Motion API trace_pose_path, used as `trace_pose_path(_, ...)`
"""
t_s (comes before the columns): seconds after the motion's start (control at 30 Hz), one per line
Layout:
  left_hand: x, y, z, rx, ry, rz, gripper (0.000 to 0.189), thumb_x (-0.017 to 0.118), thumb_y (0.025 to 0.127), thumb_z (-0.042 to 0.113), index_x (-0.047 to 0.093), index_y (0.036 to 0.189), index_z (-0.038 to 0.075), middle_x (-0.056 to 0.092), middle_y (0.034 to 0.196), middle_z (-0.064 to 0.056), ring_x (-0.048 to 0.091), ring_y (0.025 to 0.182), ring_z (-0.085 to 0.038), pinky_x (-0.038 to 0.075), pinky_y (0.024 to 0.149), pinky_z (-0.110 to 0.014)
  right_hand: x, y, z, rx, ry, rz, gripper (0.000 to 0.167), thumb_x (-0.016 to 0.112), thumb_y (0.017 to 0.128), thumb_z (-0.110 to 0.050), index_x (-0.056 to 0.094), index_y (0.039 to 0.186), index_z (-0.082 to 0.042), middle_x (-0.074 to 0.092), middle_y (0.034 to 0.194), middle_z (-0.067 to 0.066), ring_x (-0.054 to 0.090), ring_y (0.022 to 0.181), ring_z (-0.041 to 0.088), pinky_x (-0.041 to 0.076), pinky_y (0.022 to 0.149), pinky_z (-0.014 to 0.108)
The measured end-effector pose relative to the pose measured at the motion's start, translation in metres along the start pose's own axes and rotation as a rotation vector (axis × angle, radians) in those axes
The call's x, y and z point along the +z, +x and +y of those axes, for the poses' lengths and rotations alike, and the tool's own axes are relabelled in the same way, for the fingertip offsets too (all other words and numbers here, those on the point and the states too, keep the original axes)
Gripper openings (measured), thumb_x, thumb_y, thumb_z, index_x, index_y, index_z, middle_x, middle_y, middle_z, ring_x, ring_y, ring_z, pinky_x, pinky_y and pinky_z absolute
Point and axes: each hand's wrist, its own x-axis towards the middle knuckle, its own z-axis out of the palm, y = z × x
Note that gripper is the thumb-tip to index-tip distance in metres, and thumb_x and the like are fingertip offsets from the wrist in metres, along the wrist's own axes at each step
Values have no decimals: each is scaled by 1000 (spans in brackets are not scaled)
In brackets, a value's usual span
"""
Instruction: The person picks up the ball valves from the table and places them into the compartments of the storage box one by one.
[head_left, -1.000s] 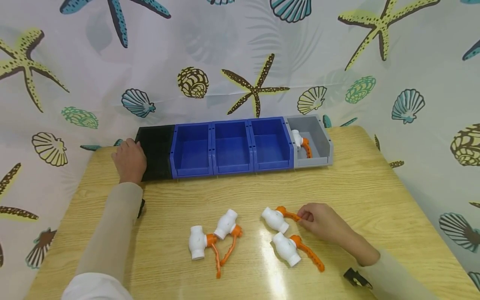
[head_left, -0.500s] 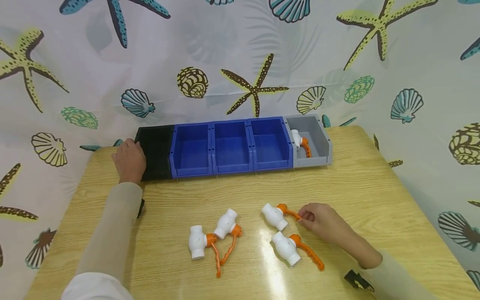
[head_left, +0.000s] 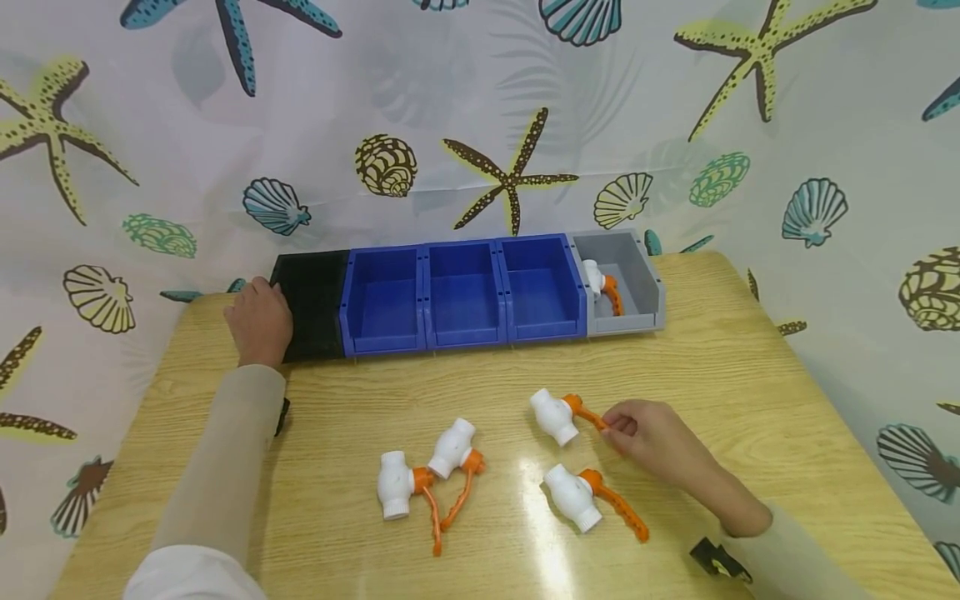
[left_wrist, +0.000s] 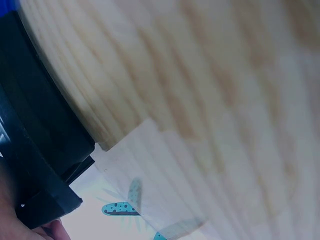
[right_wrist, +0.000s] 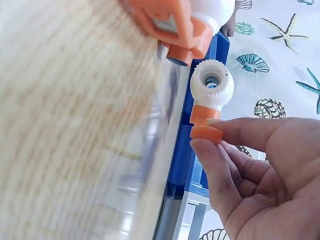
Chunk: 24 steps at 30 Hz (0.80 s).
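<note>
With thumb and forefinger, my right hand (head_left: 652, 442) pinches the end of the orange handle of a white ball valve (head_left: 553, 418). The right wrist view shows this valve (right_wrist: 212, 92) with its round opening facing the camera. A second ball valve (head_left: 572, 497) lies just nearer on the table, its orange handle toward the right. My left hand (head_left: 258, 321) grips the left wall of the black bin (head_left: 318, 304); in the left wrist view some of its fingers (left_wrist: 59, 230) curl under the bin's rim.
Left of centre lie two more ball valves, one upright in view (head_left: 393, 485) and one slanted (head_left: 452, 448), their handles nearly crossing. Three blue bins (head_left: 465, 337) join the black bin to a grey bin (head_left: 637, 321), which holds another ball valve (head_left: 593, 277). A shell-patterned cloth (head_left: 450, 108) hangs behind the table.
My right hand has shifted slightly away from me and to the right, with the ball valve it pinches, widening the distance to the nearer valve. The left hand stays on the black bin.
</note>
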Motion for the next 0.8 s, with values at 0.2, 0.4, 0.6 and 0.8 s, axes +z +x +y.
trace_pose_path(0.2,-3,-2,2,7,-6,17,43,24,103,25,45,104,-12,48,91,-29,48,86,-45,36,74,-55,-7,5,-3,2,-9,43,7,68,82,-6,68,88,-2,63,74,-2,57,67,9,48,58,23)
trace_pose_path(0.4,-3,-4,2,3,1,10,42,24,103,25,44,105,-12,48,91,-28,48,86,-44,36,74,-55,-12,13,-5,5,-4,78,8,68,83,-7,68,89,-1,64,73,-1,58,66,10,48,57,23)
trace_pose_path(0.6,-4,-2,2,-15,10,-26,42,23,103,25,43,107,-12,47,93,-28,47,87,-44,36,75,-55,-13,25,-6,-7,-15,117,9,69,82,-8,68,88,-2,64,73,-2,60,67,10,49,58,24)
trace_pose_path(0.8,-3,-1,2,-17,7,-28,43,23,103,26,43,108,-12,48,94,-29,47,87,-44,35,75,-55,-14,36,-9,3,-29,156,10,69,82,-10,68,87,-2,66,74,0,61,67,12,50,60,27)
